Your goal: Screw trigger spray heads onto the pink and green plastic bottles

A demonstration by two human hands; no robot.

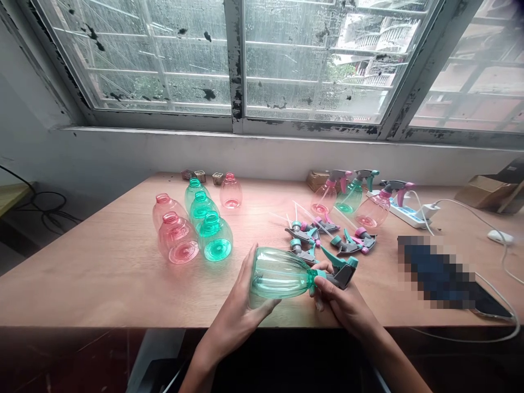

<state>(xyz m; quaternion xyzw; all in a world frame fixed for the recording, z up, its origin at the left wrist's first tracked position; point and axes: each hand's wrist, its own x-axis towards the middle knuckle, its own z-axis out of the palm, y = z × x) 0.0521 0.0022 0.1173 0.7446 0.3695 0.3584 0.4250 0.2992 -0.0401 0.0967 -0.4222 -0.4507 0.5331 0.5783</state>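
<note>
A clear green spray bottle lies sideways in the air above the table's front edge, its base to the left. My left hand is wrapped round the base end, the thumb below. At the neck, the fingers of my right hand pinch the green collar of the grey and green spray head, which sits on the bottle's mouth. Whether the collar is fully screwed down I cannot tell. Just beyond, several loose spray heads with pink or green parts lie in a heap, their thin tubes pointing left and back.
Open-necked pink bottles and green bottles stand at left. Bottles with spray heads stand at the back right, near a white power strip. A blurred-out dark device, cables and a cardboard box lie at right.
</note>
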